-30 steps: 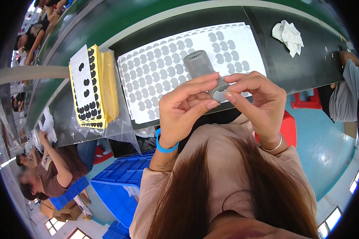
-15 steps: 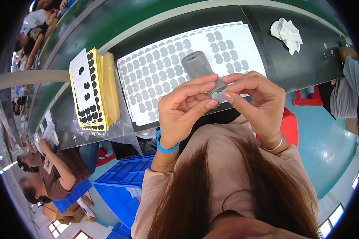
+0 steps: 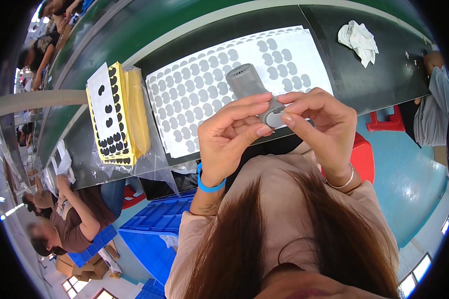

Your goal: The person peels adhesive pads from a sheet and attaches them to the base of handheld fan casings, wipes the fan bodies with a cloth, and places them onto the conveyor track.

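Note:
A grey cylindrical device with a vented round end points away from me above the sheets. My left hand grips its near part, fingers on top and thumb below. At the near end a small light-grey sticker lies against the device, its edge pinched by the thumb and forefinger of my right hand. How much of it is stuck down I cannot tell. Under the device lies a stack of white sheets with rows of grey bean-shaped stickers; some places on the top sheet are bare.
To the left stand yellow sheets with black stickers, on a clear plastic bag. A crumpled white cloth lies at the back right of the black table. Blue crates and a red stool are close by. Other people sit left and right.
The light-grey sticker shows more fully at the device's near end as my right thumb has shifted slightly right. My left hand's grip is the same. A person at the left moved their arm.

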A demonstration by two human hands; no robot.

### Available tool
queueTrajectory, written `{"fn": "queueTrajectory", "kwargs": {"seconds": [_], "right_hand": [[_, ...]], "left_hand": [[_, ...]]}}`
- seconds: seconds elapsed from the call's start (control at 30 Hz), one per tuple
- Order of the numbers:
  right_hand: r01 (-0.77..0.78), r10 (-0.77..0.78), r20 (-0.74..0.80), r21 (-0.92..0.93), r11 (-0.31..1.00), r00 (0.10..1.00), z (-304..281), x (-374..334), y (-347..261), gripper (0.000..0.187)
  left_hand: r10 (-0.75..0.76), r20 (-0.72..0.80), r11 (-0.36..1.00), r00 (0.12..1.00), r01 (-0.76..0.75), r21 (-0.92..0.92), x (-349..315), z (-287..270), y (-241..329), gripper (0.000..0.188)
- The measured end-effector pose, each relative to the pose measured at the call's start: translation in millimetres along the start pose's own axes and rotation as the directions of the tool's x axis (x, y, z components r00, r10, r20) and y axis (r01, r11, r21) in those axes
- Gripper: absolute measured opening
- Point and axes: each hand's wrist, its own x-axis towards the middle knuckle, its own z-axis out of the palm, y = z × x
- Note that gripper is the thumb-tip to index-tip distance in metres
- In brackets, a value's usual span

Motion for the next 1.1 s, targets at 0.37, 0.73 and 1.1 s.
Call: {"fn": "queueTrajectory", "kwargs": {"seconds": [0.37, 0.73, 1.1], "right_hand": [[0.027, -0.026, 0.007, -0.023, 0.999, 1.0, 0.2, -1.0, 1.0, 0.015], [0.037, -0.037, 0.001, -0.038, 0.999, 0.999, 1.8, -1.6, -0.3, 0.015], [0.084, -0.088, -0.029, -0.107, 0.991, 0.996, 2.3, -2.6, 1.3, 0.013]], "left_hand": [[-0.006, -0.017, 1.0, 1.0, 0.006, 0.011, -0.2, -0.3, -0.6, 0.029], [-0.007, -0.011, 1.0, 1.0, 0.007, 0.004, -0.8, -0.3, -0.2, 0.029], [-0.003, -0.03, 0.998, 1.0, 0.005, 0.057, -0.9, 5.1, 1.1, 0.028]]}}
